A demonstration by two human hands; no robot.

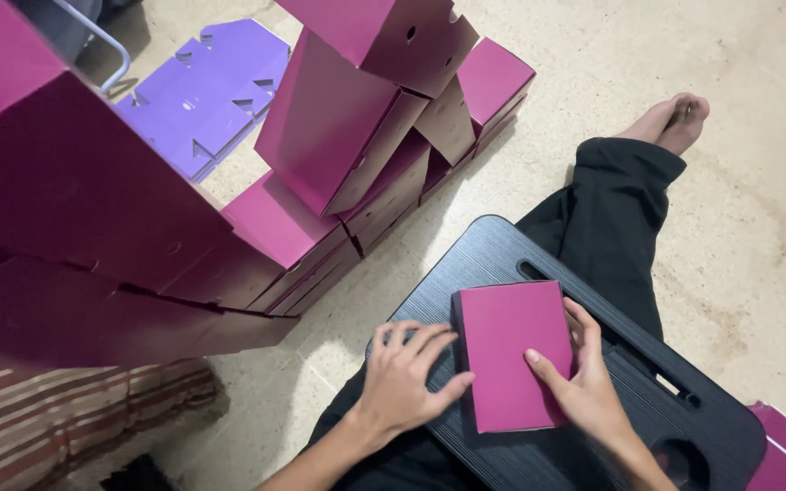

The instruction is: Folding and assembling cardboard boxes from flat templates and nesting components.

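A closed magenta cardboard box (511, 350) lies flat on a black lap desk (684, 427) resting across my legs. My left hand (404, 373) presses against the box's left side, thumb on its lower edge and fingers spread on the desk. Along the box's right edge sits my right hand (584, 382), with the thumb on the lid and the fingers curled around the side.
A heap of finished magenta boxes (320, 155) stands on the floor to the left and ahead. Flat purple die-cut sheets (202, 91) lie behind it. My black-trousered leg and bare feet (675, 118) stretch out to the upper right. A striped cushion (65, 418) is at lower left.
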